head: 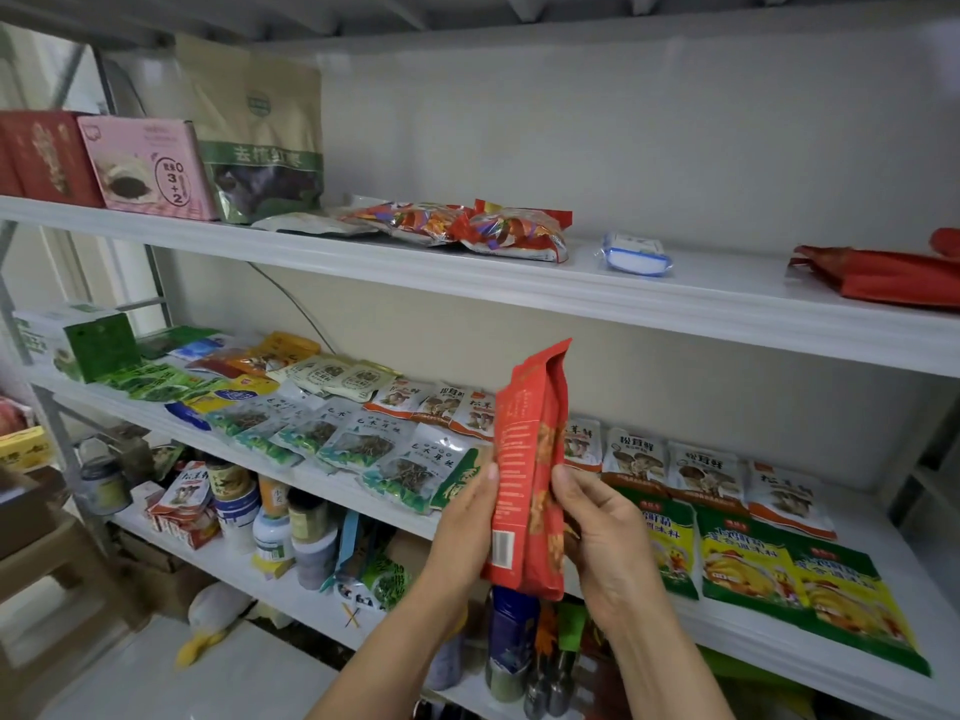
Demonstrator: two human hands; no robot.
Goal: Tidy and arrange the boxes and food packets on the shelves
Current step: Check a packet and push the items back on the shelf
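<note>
The tall red foil food packets point(522, 459) carried orange prints and a white barcode patch. The square pink cardboard box point(150, 168) showed black numerals. The flat plastic seasoning sachets point(753, 563) were green and yellow.

Two flat red plastic food packets point(530, 459) stood upright, pressed together, pinched between the left hand point(462, 532) and right hand point(602, 537) before the white middle shelf point(904, 563).

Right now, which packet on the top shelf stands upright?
The tan pouch with the green band, beside the pink box; the other packets there lie flat.
</note>
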